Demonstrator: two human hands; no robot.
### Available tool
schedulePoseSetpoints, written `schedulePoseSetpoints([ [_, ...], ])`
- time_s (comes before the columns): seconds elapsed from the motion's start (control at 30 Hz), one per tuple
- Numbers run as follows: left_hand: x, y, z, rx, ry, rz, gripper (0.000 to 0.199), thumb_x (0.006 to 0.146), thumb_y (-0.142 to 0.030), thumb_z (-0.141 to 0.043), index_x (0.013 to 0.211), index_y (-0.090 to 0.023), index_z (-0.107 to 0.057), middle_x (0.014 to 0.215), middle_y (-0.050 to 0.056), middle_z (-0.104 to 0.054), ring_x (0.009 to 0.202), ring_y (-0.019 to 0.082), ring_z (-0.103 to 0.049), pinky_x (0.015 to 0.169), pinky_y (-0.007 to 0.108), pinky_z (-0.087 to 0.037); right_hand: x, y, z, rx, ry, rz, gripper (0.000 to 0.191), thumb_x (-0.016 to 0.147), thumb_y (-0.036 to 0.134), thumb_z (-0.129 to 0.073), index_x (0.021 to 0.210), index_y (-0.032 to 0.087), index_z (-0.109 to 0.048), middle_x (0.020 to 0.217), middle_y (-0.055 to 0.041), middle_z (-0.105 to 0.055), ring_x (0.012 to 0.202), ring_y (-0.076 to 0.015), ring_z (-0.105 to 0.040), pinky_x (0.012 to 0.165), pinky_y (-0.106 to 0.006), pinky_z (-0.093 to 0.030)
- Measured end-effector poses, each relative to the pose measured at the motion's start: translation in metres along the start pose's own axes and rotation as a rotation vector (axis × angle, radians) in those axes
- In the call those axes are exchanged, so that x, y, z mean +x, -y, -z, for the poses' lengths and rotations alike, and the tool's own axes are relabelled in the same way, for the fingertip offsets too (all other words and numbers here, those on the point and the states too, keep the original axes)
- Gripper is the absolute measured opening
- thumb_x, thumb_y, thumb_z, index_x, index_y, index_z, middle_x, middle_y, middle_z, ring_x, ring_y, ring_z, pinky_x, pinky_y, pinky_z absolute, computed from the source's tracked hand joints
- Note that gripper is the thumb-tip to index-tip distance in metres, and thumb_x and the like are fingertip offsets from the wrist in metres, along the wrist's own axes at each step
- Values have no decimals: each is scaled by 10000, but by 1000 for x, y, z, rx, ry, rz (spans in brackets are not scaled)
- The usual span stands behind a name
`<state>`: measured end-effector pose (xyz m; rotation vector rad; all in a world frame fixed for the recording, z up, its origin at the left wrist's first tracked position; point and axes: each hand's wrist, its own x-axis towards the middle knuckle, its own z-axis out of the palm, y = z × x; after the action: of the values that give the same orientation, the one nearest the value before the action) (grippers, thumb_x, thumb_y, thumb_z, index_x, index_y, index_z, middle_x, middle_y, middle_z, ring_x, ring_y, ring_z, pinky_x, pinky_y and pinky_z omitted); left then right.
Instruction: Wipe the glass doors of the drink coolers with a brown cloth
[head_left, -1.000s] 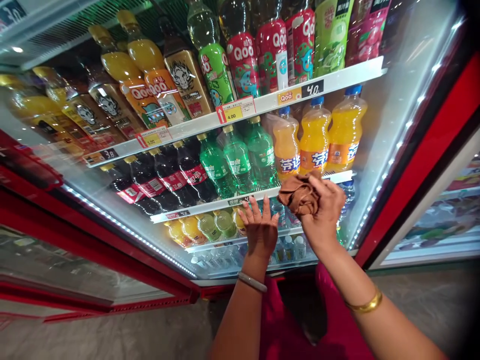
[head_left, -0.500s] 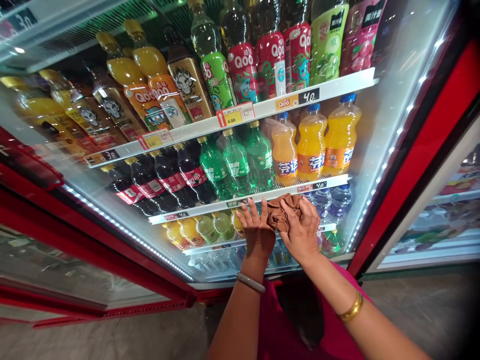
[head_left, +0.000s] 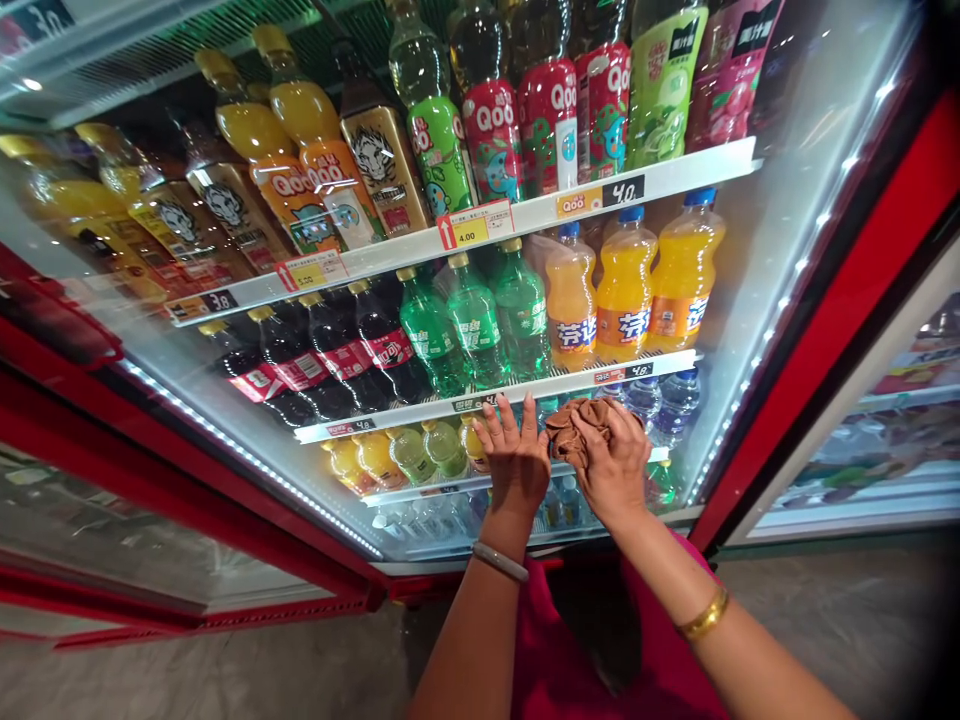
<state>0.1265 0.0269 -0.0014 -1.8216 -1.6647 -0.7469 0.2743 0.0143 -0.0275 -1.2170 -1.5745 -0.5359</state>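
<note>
The fridge [head_left: 832,330] fills most of the view, its red frame bounding the lit part on both sides. Inside, the upper shelf [head_left: 540,210] and the middle shelf [head_left: 420,412] carry rows of bottles [head_left: 626,280], upright and with their labels outward; further rows stand below. The bottles look undisturbed, so the work in hand seems to be with the cloth alone.

How much is done cannot be told: no streak, smear or damp mark parts a finished stretch from an unfinished one. With the cloth pressed up in the hand at the front, I judge the work under way rather than complete.

For moving, there is open room in front of the shelves, leftward to the frame and rightward past the row of orange drinks. The projecting shelf edges are the nearest limits, though whether glass lies between them and the hands is unclear.

The left hand [head_left: 514,455] is raised with fingers spread, holding nothing. The right hand [head_left: 615,460] has its fingers bent around the crumpled brown cloth [head_left: 574,430], which sits just below the middle shelf's edge, beside the left thumb.
</note>
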Motion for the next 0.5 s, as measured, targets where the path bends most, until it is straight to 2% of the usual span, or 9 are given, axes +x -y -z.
schedulePoseSetpoints([
  [0.1,-1,1,1,1,1,-21,810,940,-300,-678,1632,-230,-264,1684,249,-227,1532,481,-305,1202,755,-238,5,11,0,31,28,-3,542,880,204,-688,1394,310,-559,1487,-114,-475,1445,-323,-400,1140,-540,-376],
  [0.2,0,2,1,-6,8,-33,815,927,-327,-695,1625,-218,-288,1667,264,-268,1515,499,-332,1186,768,-254,37,9,7,112,-46,23,513,873,140,-660,1336,351,-602,1427,-73,-527,1372,-279,-464,1124,-494,-405],
  [0.33,1,1,2,-1,-16,-21,751,939,-397,-688,1597,-205,-381,1623,270,-385,1486,508,-385,1162,772,-302,79,-8,17,156,-183,-8,588,823,82,-624,1338,365,-605,1394,-53,-538,1317,-270,-506,1112,-493,-419],
  [0.4,2,0,3,1,-33,-20,712,956,-404,-666,1587,-200,-407,1611,270,-410,1485,505,-390,1155,767,-319,80,-16,17,147,-215,-7,588,818,106,-627,1347,360,-596,1389,-59,-529,1307,-280,-516,1110,-511,-421],
  [0.5,2,0,4,-12,-43,-22,700,959,-389,-663,1586,-201,-413,1613,265,-413,1494,496,-382,1164,757,-318,52,-18,13,139,-163,-26,597,813,124,-633,1365,347,-583,1392,-85,-503,1330,-302,-485,1108,-542,-423],
])
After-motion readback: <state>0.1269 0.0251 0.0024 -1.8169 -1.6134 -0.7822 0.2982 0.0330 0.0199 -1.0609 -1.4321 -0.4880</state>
